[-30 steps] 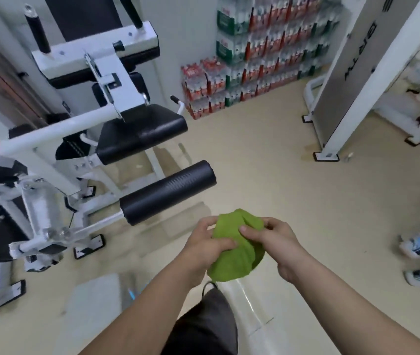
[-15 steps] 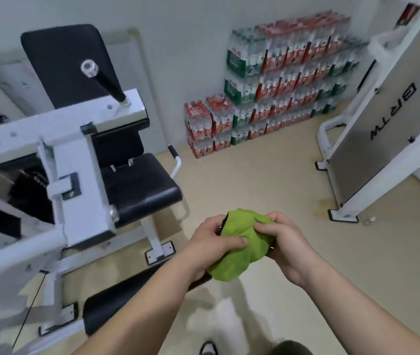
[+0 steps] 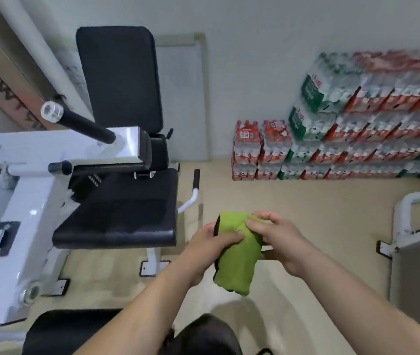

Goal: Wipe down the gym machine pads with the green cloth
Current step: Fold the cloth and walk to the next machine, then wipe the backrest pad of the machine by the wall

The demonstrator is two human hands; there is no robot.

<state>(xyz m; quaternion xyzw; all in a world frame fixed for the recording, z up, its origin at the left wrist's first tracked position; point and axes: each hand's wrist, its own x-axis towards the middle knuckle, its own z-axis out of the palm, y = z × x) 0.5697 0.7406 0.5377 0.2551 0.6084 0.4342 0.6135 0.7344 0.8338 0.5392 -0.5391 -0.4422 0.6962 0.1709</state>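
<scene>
White-painted steel gym machine frame (image 3: 24,226): left of view.
Black vinyl backrest pad (image 3: 119,78): upright.
Black vinyl seat pad (image 3: 119,216): nearest the hands, to their left.
Bunched green cloth (image 3: 237,254): mid-air, between both hands.
Left hand (image 3: 208,242), right hand (image 3: 278,234): each pinching the cloth.
Advice: fold it into a flat pad, clean face outward, before touching the seat.

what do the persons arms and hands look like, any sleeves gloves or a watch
The left forearm and right forearm are bare as far as the frame shows, with no sleeve in view. The left hand and right hand wear no gloves; no watch, bracelet or ring shows.
</scene>
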